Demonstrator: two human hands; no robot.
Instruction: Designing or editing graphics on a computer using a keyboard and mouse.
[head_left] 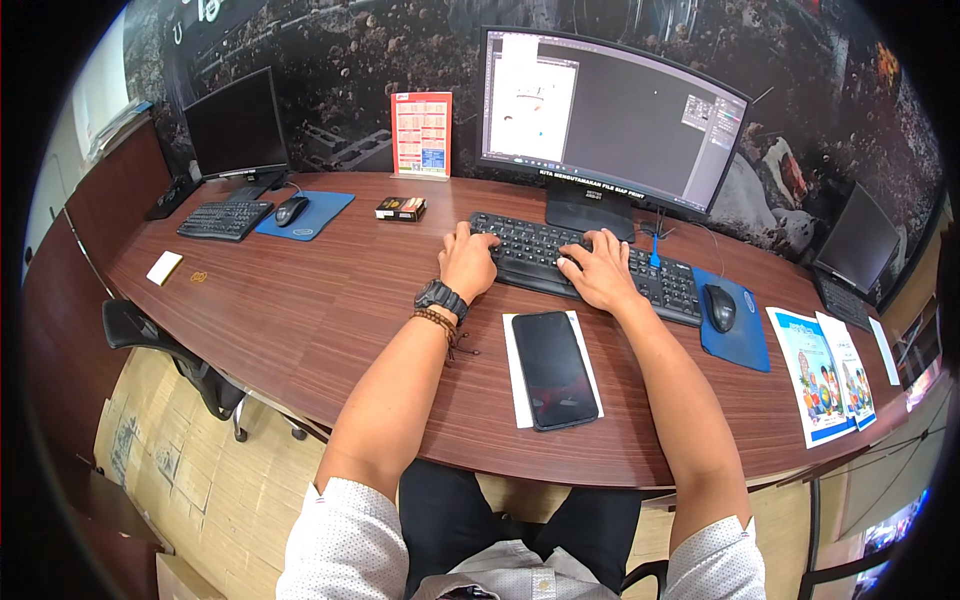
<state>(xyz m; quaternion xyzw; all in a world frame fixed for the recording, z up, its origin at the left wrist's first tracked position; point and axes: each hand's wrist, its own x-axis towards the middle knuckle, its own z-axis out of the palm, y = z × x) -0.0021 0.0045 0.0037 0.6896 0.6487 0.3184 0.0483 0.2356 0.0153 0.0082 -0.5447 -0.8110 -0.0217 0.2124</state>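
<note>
Both hands rest on a black keyboard (540, 255) at the middle of the wooden desk. My left hand (468, 262), with a black watch (441, 298) and a beaded bracelet (437, 320) on its wrist, lies on the keyboard's left end, fingers apart on the keys. Further right, my right hand (603, 272) spreads its fingers over the keys right of the middle. Neither hand grips anything. Behind the keyboard stands a lit monitor (640, 120) with a graphics window on its screen. Between my forearms a dark smartphone (555, 370) lies on a white sheet (519, 388).
Right of the keyboard, a black mouse (719, 308) sits on a blue pad (741, 345), near printed sheets (822, 380). Leftward are a small box (401, 209), a red-edged calendar card (422, 135), another keyboard (225, 220), mouse (291, 211) and dark monitor (237, 127). A chair (170, 345) stands at lower left.
</note>
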